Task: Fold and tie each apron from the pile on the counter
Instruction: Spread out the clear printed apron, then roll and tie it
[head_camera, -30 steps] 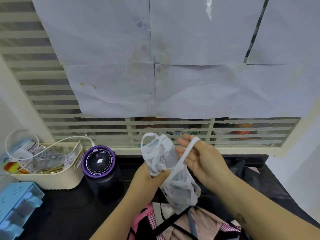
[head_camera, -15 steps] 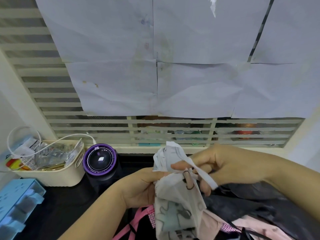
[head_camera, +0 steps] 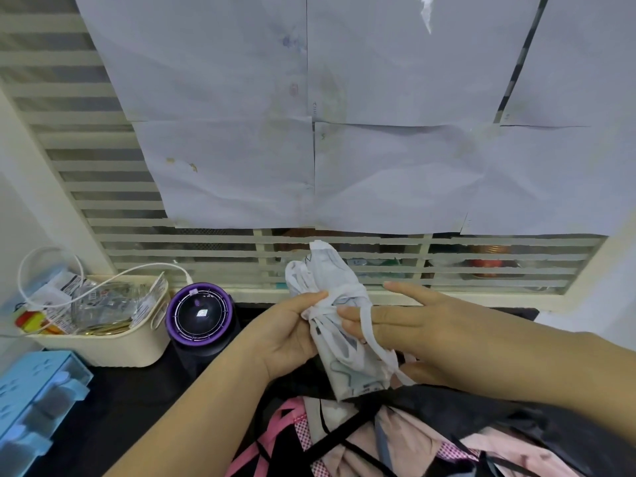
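Note:
A white printed apron (head_camera: 339, 352) is rolled into a narrow upright bundle above the black counter (head_camera: 113, 404). My left hand (head_camera: 287, 333) grips the bundle's left side, thumb on the white strap (head_camera: 370, 330) wound around its middle. My right hand (head_camera: 406, 321) is at the bundle's right side, and the strap loops over its fingers and runs down toward its thumb. The index finger points straight out to the left. A pile of pink, checked and black aprons (head_camera: 395, 442) lies below the bundle.
A purple and black round device (head_camera: 200, 316) stands left of my hands. A cream basket (head_camera: 103, 333) of packets with a white cable sits further left, and a blue plastic rack (head_camera: 32, 401) is at the near left. A papered, slatted window (head_camera: 309, 132) backs the counter.
My right hand has carried the strap around the bundle, from the front top to its right side. The bundle now stands more upright and tighter, with the strap wrapped across its middle.

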`<state>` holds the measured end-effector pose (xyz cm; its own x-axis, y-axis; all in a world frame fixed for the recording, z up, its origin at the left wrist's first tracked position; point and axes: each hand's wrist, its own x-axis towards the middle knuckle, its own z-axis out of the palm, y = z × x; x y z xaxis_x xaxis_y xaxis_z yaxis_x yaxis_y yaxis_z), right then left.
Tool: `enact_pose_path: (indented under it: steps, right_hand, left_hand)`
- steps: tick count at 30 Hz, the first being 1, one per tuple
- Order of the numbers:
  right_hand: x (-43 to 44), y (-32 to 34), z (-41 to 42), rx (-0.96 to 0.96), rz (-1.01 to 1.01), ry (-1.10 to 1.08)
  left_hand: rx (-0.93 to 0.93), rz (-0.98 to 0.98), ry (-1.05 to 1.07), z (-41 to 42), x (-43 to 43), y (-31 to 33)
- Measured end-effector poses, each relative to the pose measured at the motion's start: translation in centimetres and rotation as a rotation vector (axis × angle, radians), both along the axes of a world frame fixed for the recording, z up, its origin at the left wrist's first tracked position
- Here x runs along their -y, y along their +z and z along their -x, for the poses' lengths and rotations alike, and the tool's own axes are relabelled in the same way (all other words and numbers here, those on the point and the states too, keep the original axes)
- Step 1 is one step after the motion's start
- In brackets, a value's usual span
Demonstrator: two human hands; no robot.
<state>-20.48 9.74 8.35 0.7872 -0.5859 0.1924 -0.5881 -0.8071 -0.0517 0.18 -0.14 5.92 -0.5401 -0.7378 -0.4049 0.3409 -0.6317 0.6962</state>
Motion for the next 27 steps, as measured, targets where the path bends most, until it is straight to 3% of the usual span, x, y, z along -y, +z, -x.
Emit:
enact_pose_path:
  steps: [1, 3, 4, 5, 9, 11, 16, 17, 21, 23, 25, 27]
  right_hand:
    - [-0.3, 1.2, -0.8, -0.098, -0.048, -0.044]
    - [1.3, 4.0, -0.6, -0.108, -0.074, -0.199]
    - [2.6, 4.4, 0.0, -0.097, 0.052, -0.162]
    - [2.2, 4.3, 0.1, -0.043, -0.036, -0.156]
    - [1.9, 5.1, -1.5, 0.595, -0.404, -0.362]
    - [2.5, 5.2, -1.7, 0.971, -0.487, -0.463]
    - [4.4, 3.0, -2.1, 1.74, -0.616, -0.65]
    - [4.7, 2.5, -2.1, 1.747, -0.63, -0.682]
    - [4.6, 1.9, -2.9, 1.366, -0.618, -0.754]
    - [4.3, 1.8, -3.0, 1.269, -0.581, -0.797]
    - [4.3, 2.0, -2.9, 1.34, -0.551, -0.853]
    - [4.7, 2.1, -2.3, 1.672, -0.658, -0.866]
  left_hand:
    - [-0.025, -0.009, 0.027, 0.1, -0.1, 0.0]
    - [-0.061, -0.012, 0.055, 0.3, -0.3, 0.1]
    - [-0.057, 0.007, 0.068, 0.4, -0.4, 0.0]
    - [-0.026, 0.069, 0.078, 0.5, -0.5, -0.1]
    - [0.233, 0.454, 0.126, 0.7, -1.0, 0.0]
    - [0.366, 0.605, 0.127, 0.9, -1.4, -0.2]
    - [0.438, 0.719, 0.217, 1.7, -3.0, -0.6]
    - [0.448, 0.762, 0.235, 1.8, -3.2, -0.4]
    - [0.481, 0.817, 0.253, 1.8, -3.5, -0.3]
    - [0.518, 0.835, 0.276, 1.7, -3.8, -0.5]
    - [0.556, 0.858, 0.312, 1.5, -3.9, -0.7]
    - [0.564, 0.867, 0.308, 1.2, -3.8, -1.1]
